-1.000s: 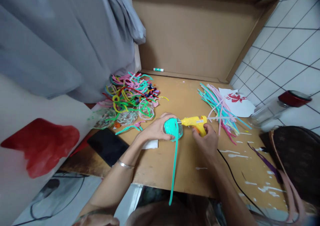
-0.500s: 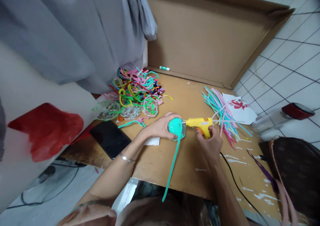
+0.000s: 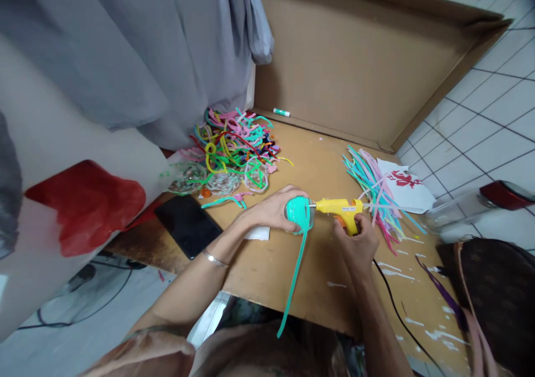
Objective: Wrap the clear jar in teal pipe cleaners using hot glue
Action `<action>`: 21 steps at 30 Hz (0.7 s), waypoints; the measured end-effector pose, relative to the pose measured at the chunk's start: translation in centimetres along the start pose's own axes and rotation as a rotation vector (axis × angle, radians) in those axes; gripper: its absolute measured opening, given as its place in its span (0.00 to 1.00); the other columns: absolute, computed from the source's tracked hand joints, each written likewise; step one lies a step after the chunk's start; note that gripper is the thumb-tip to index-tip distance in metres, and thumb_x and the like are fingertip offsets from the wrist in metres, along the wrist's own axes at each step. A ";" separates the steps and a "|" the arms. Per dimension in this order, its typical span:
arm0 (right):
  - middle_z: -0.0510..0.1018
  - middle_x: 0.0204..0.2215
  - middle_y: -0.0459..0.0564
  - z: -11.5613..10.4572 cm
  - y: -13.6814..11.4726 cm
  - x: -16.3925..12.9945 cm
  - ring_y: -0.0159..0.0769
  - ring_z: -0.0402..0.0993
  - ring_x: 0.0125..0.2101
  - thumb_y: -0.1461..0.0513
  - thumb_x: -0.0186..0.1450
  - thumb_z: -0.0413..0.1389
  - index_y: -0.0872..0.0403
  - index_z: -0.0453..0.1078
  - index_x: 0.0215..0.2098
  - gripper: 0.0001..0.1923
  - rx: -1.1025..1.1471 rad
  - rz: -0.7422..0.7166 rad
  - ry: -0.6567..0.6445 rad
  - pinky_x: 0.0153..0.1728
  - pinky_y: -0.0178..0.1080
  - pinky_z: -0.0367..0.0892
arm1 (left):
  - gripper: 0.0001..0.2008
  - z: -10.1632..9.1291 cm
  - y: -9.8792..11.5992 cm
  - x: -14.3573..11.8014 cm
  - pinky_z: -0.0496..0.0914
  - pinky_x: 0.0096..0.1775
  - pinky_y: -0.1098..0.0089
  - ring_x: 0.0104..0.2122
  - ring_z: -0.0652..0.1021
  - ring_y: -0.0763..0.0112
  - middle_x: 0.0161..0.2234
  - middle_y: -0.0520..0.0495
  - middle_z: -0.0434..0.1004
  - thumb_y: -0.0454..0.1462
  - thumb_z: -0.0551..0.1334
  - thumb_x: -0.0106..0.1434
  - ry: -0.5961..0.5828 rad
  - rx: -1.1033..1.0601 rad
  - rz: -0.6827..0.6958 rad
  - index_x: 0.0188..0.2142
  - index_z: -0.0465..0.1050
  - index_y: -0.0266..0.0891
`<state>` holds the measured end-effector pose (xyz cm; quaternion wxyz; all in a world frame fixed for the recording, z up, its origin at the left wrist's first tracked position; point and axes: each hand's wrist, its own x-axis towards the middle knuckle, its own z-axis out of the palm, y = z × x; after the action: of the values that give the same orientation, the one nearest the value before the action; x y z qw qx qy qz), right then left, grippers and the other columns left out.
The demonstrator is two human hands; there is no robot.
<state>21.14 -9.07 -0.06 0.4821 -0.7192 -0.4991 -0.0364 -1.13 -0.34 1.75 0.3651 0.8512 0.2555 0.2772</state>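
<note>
My left hand (image 3: 279,210) is wrapped round a small clear container, tipped on its side, whose near part is coated in a turquoise pipe cleaner (image 3: 297,213). The pipe cleaner's loose end hangs down toward the table's front edge. In my right hand (image 3: 358,244) is a yellow glue gun (image 3: 339,206), held by its handle with a finger near the orange trigger. Its metal nozzle points left and meets the container's side, by the pipe cleaner. A clear glue stick sticks out of the gun's back.
A heap of coloured pipe cleaners (image 3: 234,137) lies at the back left, more straight ones (image 3: 370,179) at the right. A black tablet (image 3: 188,225) lies left. A glass bottle (image 3: 460,207) and brown bag (image 3: 497,293) stand right. The gun's black cord (image 3: 393,299) trails frontward.
The whole view has shifted slightly, so things appear a little further right. Both hands keep their holds, and the nozzle stays at the container's side.
</note>
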 end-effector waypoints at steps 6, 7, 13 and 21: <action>0.70 0.21 0.45 -0.2 0.0 -0.1 0.30 0.62 0.20 0.49 0.50 0.59 0.55 0.68 0.31 0.19 0.017 0.008 -0.004 0.22 0.35 0.62 | 0.36 0.0 0.0 0.0 0.66 0.58 0.57 0.54 0.70 0.56 0.52 0.43 0.67 0.38 0.72 0.44 -0.001 0.006 0.000 0.53 0.66 0.40; 0.70 0.21 0.44 -0.2 0.0 -0.1 0.30 0.62 0.20 0.49 0.50 0.59 0.55 0.68 0.31 0.19 0.017 0.002 -0.003 0.22 0.35 0.62 | 0.36 0.0 0.0 0.0 0.65 0.58 0.56 0.54 0.70 0.56 0.52 0.43 0.67 0.38 0.72 0.44 0.000 0.007 -0.002 0.53 0.66 0.41; 0.69 0.21 0.44 -0.1 0.1 -0.1 0.30 0.61 0.21 0.49 0.51 0.59 0.54 0.67 0.30 0.18 0.025 -0.006 0.006 0.22 0.34 0.61 | 0.36 0.0 0.0 0.0 0.65 0.58 0.55 0.55 0.70 0.55 0.52 0.43 0.68 0.38 0.72 0.43 0.005 -0.009 -0.004 0.53 0.66 0.41; 0.69 0.22 0.44 -0.1 -0.1 0.0 0.30 0.62 0.21 0.50 0.50 0.59 0.54 0.67 0.30 0.18 0.031 -0.012 0.023 0.22 0.34 0.62 | 0.35 0.0 0.0 0.0 0.65 0.58 0.54 0.55 0.70 0.55 0.52 0.43 0.68 0.39 0.72 0.44 -0.001 -0.001 0.004 0.53 0.66 0.42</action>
<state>21.14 -9.11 0.04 0.4987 -0.7080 -0.4984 -0.0402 -1.14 -0.31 1.74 0.3653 0.8516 0.2535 0.2777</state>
